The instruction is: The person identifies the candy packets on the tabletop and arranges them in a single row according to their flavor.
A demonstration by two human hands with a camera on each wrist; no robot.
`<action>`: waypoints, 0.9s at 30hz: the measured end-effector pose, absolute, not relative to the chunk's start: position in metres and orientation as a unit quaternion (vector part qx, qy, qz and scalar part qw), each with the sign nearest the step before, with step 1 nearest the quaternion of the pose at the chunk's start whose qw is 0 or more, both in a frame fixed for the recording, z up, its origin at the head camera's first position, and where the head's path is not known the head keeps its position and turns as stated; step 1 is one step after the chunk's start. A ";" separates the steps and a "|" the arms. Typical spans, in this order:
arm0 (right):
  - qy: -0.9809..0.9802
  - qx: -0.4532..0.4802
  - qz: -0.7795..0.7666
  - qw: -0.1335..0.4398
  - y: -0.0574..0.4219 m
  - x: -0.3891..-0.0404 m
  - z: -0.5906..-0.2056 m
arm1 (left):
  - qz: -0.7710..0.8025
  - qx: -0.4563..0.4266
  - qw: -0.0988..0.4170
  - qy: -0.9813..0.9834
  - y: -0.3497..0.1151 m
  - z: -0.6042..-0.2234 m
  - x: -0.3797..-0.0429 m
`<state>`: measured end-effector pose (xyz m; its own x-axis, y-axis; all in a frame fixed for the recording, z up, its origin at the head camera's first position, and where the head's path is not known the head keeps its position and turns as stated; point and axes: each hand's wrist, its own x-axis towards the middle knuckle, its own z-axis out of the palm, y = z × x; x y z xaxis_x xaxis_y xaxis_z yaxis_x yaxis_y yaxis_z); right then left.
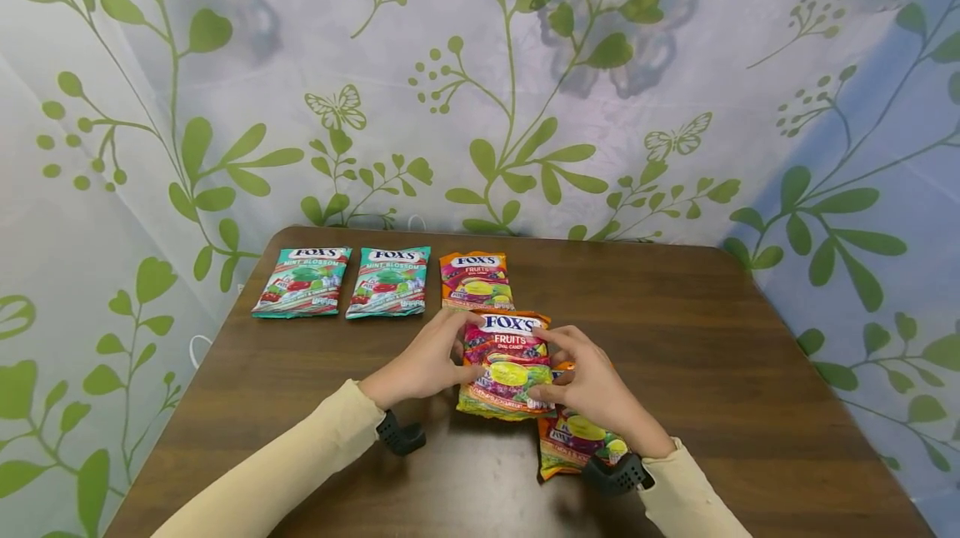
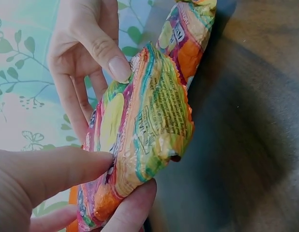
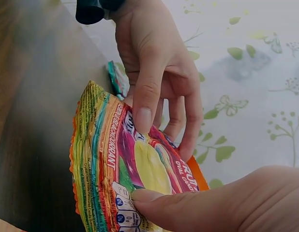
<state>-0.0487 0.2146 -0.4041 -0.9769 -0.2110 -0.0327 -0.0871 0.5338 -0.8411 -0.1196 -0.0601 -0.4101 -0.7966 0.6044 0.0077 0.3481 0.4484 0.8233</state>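
Note:
Between my two hands is a Fox's Fruits oval candy bag [image 1: 506, 346], orange and purple with a yellow candy printed on it. My left hand [image 1: 429, 361] grips its left side, with the thumb [image 2: 67, 171] on the printed front and a finger behind. On the opposite side my right hand [image 1: 592, 376] holds it, thumb [image 3: 173, 205] pressed on the front. Beneath the right wrist lies another Fox's Fruits bag [image 1: 573, 442], partly covered by the held bag and the hand. A third Fruits bag [image 1: 476, 280] rests just behind, its lower edge overlapped.
Two teal Fox's Mint Blossom bags, one at the far left [image 1: 302, 284] and one beside it [image 1: 388, 284], lie in line with the rear Fruits bag on the brown wooden table [image 1: 690, 338]. A leaf-patterned curtain [image 1: 420, 88] hangs behind the table.

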 end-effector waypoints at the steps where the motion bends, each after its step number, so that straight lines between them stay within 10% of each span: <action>1: 0.874 -0.088 -0.474 0.063 0.215 -0.049 -0.404 | 0.440 0.286 0.144 0.839 -0.060 -0.409 -0.121; 27: 0.903 -0.074 -0.420 0.055 0.251 -0.080 -0.389 | 0.409 0.322 0.104 0.848 -0.017 -0.400 -0.151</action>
<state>-0.0797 0.2511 -0.3888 -0.9832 -0.1790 -0.0368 -0.0873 0.6368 -0.7661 -0.1511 -0.0166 -0.4002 -0.7713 0.6304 0.0873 0.4606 0.4582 0.7602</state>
